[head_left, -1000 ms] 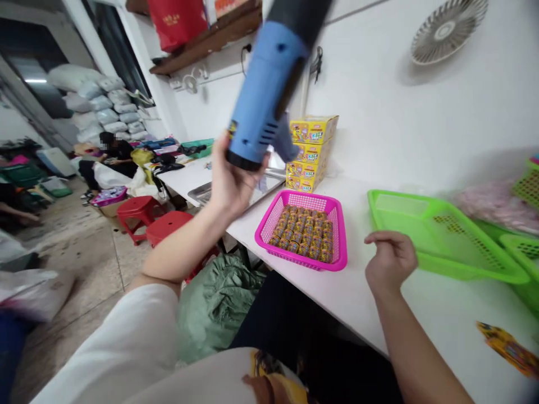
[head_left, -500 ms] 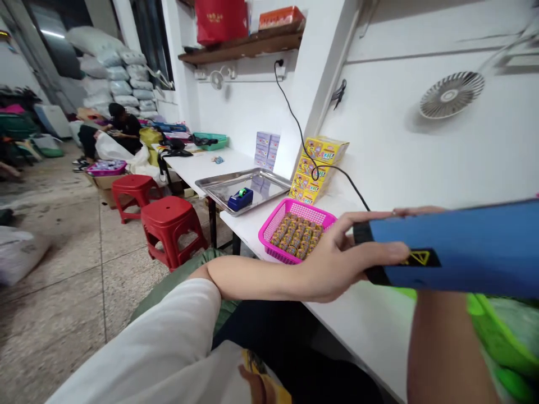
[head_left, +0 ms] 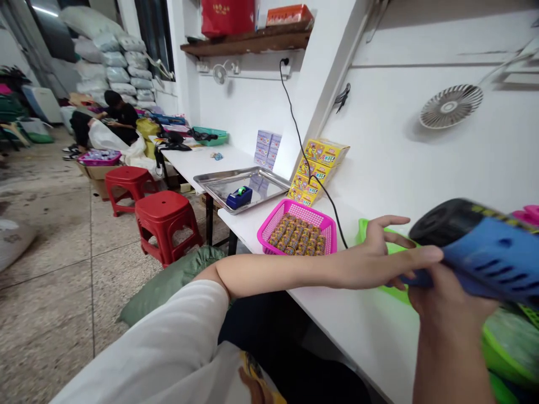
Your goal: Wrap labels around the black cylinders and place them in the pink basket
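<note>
A blue power tool with a black round end and side vent slots, apparently a heat gun [head_left: 488, 247], is held up at the right. My right hand [head_left: 450, 297] is wrapped round its lower part, with the fingers partly hidden. Just left of the tool, my left hand [head_left: 385, 255] has its fingers spread, the thumb reaching to the tool's underside; whether it touches cannot be told. A pink basket [head_left: 263, 227] with rows of small brown-and-yellow wrapped cylinders [head_left: 297, 235] stands on the white table beyond my left forearm. Behind my hands, a bright green basket [head_left: 362, 229] is partly covered.
A metal tray [head_left: 206, 182] bears a blue tape dispenser [head_left: 239, 197]. Yellow boxes [head_left: 314, 171] are stacked by the wall, near a hanging black cord [head_left: 292, 115]. Red stools [head_left: 166, 216] and a green sack [head_left: 168, 286] are at the left; a person [head_left: 120, 115] sits farther back.
The heat gun has turned, so its black end and vents now show. My left hand has come off its body and moved right, fingers spreading. My right hand is now visible on it.
</note>
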A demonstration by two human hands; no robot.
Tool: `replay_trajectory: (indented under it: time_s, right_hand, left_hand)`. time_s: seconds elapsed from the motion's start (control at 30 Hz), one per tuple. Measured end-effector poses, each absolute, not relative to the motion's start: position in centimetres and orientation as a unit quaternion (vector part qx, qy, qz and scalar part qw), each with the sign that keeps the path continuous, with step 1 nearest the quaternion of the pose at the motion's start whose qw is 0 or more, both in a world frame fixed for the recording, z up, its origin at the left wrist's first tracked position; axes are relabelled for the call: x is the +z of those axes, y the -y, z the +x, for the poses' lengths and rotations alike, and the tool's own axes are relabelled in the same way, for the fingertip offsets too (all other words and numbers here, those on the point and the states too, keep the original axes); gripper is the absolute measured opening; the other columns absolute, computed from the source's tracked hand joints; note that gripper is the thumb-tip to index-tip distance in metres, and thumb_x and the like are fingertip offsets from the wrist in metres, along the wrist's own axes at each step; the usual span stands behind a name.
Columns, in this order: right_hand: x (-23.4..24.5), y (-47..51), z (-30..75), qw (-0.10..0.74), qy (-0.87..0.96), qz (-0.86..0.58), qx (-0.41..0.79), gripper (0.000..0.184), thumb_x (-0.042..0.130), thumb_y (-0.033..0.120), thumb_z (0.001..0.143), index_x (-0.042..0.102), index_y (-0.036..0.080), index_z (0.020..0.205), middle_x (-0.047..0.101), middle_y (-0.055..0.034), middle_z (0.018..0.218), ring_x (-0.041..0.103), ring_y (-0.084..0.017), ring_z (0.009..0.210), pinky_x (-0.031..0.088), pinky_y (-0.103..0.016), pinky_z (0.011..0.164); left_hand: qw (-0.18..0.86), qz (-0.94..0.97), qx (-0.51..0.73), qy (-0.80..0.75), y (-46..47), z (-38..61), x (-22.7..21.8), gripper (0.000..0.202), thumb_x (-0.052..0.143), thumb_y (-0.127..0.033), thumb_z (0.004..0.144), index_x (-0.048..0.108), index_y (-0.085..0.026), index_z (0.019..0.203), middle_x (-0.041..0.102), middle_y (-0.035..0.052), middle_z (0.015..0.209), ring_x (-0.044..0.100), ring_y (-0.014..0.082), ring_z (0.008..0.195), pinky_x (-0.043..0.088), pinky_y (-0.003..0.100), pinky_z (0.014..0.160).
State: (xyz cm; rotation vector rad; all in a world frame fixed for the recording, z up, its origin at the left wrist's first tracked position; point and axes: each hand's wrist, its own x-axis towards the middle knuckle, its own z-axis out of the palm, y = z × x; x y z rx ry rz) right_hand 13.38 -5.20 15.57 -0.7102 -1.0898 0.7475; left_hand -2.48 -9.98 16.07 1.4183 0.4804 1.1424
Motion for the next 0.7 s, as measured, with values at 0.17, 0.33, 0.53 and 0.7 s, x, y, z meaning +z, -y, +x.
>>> replay_trajectory:
  time_s: [0.17, 0.33, 0.53, 0.7]
  right_hand:
    - [16.2, 5.5, 11.8, 0.840, 0.368, -0.289, 0.273, 0.032, 0.089, 0.021, 0.061, 0.059, 0.022, 0.073, 0.061, 0.0044, 0.067, 0.057, -0.011, 0.058, 0.062, -0.026, 0.056]
    - [16.7, 6.4, 12.7, 0.846, 0.364, -0.308, 0.236, 0.033, 0.091, 0.022, 0.065, 0.068, 0.021, 0.089, 0.067, 0.0024, 0.081, 0.067, -0.013, 0.072, 0.067, -0.030, 0.069]
    - [18.1, 7.2, 15.4, 0.808, 0.349, -0.312, 0.356, 0.025, 0.073, 0.014, 0.054, 0.063, 0.020, 0.077, 0.058, 0.0027, 0.081, 0.061, -0.012, 0.077, 0.062, -0.028, 0.070]
    - [19.2, 7.1, 16.0, 0.802, 0.381, -0.298, 0.350, 0.022, 0.074, 0.021, 0.056, 0.065, 0.020, 0.076, 0.061, 0.0013, 0.078, 0.063, -0.014, 0.076, 0.061, -0.031, 0.071]
  left_hand:
    - [0.300, 0.823, 0.370, -0.309, 6.8, -1.7, 12.4, 0.092, 0.077, -0.062, 0.091, 0.038, -0.022, 0.164, 0.056, 0.0216, 0.159, 0.052, 0.0456, 0.151, 0.038, 0.069, 0.125]
    - [0.252, 0.837, 0.350, -0.337, 5.8, 0.5, 10.9, 0.103, 0.060, -0.077, 0.096, 0.022, -0.017, 0.171, 0.066, 0.0267, 0.147, 0.068, 0.0450, 0.132, 0.055, 0.059, 0.106]
    - [0.282, 0.810, 0.343, -0.382, 5.9, 1.2, 13.8, 0.077, 0.027, -0.082, 0.102, 0.065, -0.023, 0.132, 0.076, 0.0117, 0.108, 0.075, 0.0353, 0.105, 0.058, 0.047, 0.092]
    - [0.435, 0.761, 0.389, -0.283, 3.5, 2.1, 15.0, 0.067, 0.045, -0.083, 0.096, 0.067, -0.021, 0.084, 0.059, 0.0018, 0.072, 0.062, 0.0183, 0.072, 0.051, 0.031, 0.068]
